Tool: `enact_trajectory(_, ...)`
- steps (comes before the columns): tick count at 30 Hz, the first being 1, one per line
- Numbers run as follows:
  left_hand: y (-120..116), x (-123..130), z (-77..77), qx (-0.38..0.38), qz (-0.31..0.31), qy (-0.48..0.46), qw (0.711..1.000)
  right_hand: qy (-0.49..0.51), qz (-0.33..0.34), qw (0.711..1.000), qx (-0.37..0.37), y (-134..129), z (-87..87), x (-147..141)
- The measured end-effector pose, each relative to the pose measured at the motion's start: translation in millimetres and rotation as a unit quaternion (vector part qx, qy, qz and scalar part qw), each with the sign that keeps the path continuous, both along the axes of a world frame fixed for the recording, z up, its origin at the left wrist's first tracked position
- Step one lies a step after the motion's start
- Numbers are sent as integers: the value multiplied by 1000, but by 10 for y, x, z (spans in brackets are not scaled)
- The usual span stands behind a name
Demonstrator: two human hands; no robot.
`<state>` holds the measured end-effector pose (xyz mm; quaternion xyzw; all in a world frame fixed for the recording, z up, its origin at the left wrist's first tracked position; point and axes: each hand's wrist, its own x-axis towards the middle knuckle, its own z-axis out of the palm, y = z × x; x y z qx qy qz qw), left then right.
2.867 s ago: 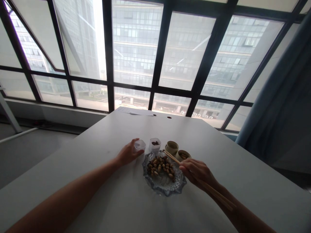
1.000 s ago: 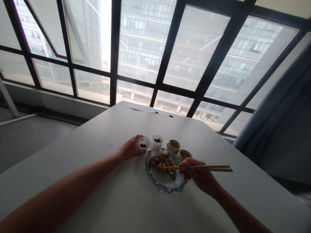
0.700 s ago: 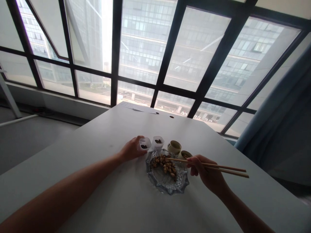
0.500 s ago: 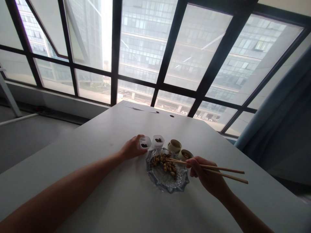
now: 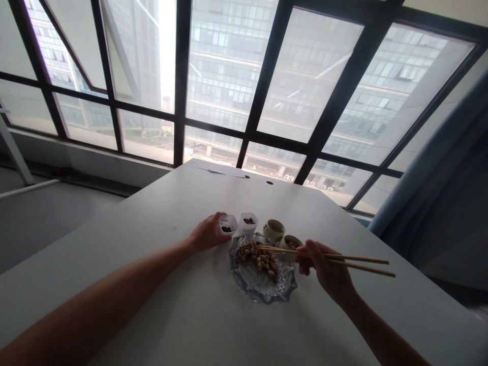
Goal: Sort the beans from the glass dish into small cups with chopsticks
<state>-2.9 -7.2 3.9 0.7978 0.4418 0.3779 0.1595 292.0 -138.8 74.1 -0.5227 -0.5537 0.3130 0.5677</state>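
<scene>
My left hand is wrapped round a small translucent cup with dark bits inside. Beside it stands a second translucent cup, also holding dark bits. My right hand grips a pair of wooden chopsticks, whose tips reach the brown nuts or seeds in a clear glass dish. Whether the tips pinch a piece is too small to tell. Behind the dish's right side are two small ceramic cups: one bears dark writing, the nearer one contains light brown pieces.
A white table extends toward large windows. Flat sheets of paper lie at its far edge, near two dark round holes. A blue curtain hangs at the right, and a white metal frame stands at the far left.
My right hand has shifted slightly right and up with the chopsticks, whose tips are a little higher over the dish's contents. My left hand and its cup stay practically still.
</scene>
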Motion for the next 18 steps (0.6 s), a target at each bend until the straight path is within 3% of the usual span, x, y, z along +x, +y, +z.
enact_trajectory(4, 14, -3, -18, 5, -4, -13, 1000, 230, -57, 970, -60, 111, -42, 22)
enact_trajectory(7, 27, -9, -32, 8, -8, -17, 1000, 284, -58, 953, -87, 134, -74, -6)
enact_trajectory(10, 32, -13, -38, 11, -9, -17, 1000, 279, -45, 957, -73, 101, -81, -62)
enact_trajectory(13, 25, -12, -32, 8, -4, -13, 1000, 203, -31, 979, -8, 17, -70, -99)
enact_trajectory(15, 18, -11, -24, 5, -4, -9, 1000, 88, -29, 992, 84, -62, -64, -82)
enact_trajectory(16, 15, -10, -19, 4, -5, -8, 1000, 8, -21, 990, 140, -103, -62, -58)
enact_trajectory(18, 11, -10, -12, 2, -8, -4, 1000, -169, 21, 955, 243, -174, -62, 13)
